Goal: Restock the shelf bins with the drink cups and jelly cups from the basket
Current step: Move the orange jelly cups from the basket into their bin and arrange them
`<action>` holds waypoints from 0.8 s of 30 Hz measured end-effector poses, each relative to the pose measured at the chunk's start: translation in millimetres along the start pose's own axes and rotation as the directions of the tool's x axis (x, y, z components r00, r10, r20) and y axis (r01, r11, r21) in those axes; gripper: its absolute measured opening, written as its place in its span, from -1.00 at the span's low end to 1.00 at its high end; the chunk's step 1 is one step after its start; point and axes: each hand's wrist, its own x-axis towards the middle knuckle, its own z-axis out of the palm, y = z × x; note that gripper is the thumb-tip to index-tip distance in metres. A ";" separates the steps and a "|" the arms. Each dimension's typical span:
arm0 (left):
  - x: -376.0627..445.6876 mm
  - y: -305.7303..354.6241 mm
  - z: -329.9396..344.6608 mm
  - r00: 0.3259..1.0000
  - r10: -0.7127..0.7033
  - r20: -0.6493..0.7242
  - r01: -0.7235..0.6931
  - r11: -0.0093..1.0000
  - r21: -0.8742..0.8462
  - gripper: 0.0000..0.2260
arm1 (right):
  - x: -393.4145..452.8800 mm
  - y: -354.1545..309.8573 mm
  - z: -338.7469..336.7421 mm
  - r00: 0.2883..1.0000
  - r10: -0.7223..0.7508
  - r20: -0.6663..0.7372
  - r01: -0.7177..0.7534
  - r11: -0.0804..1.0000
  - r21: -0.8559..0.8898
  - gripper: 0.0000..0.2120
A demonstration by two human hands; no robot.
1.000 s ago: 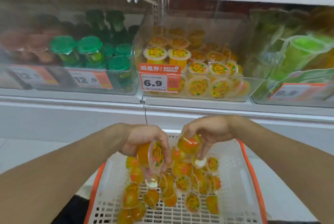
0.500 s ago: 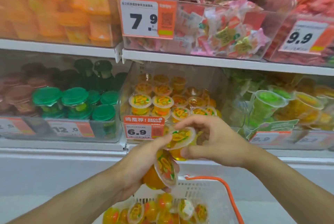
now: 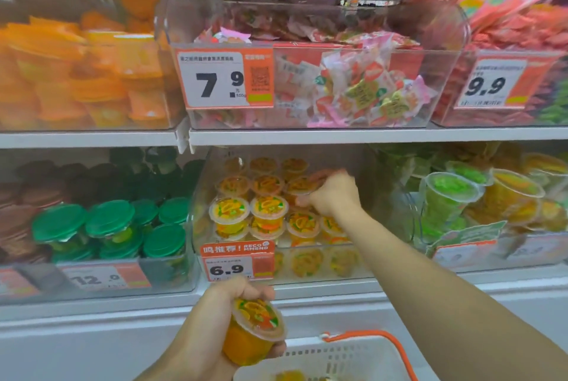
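Shop aisle, price tags (image 3: 226,79), stocked shelf bins (image 3: 307,88)

Jelly cups (image 3: 267,211) fill the middle bin (image 3: 322,260); the basket (image 3: 353,356) apparently sits below.

Glossy clear plastic bin (image 3: 353,260); matt perforated plastic basket (image 3: 362,359).

On the clear bin of jelly cups (image 3: 319,245), an orange price tag (image 3: 237,260) is fixed; "RECOMMEND" and "6.9" can be read on it. "7.9" is printed on the tag (image 3: 225,78) of the upper candy bin (image 3: 307,85). "9.9" is shown on the tag (image 3: 491,83) at the upper right. "12.0" is read on the tag (image 3: 104,278) below the green-lidded cups (image 3: 110,223).
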 end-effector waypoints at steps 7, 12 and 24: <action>12.1 0.5 -3.7 0.979 -0.098 -0.180 0.088 0.994 -0.063 -0.79 | 21.6 8.4 12.2 0.993 0.068 0.102 -0.085 0.980 0.181 -0.56; 10.0 -0.6 7.6 0.966 -0.166 -0.197 0.158 0.986 -0.059 -0.72 | 46.1 28.8 28.0 0.986 0.073 0.149 -0.109 0.962 0.250 -0.41; 0.0 -7.5 18.2 0.980 0.170 -0.100 -0.177 0.982 -0.069 -0.59 | 15.1 -5.7 -15.3 0.989 -0.043 0.139 0.051 0.997 -0.050 -0.73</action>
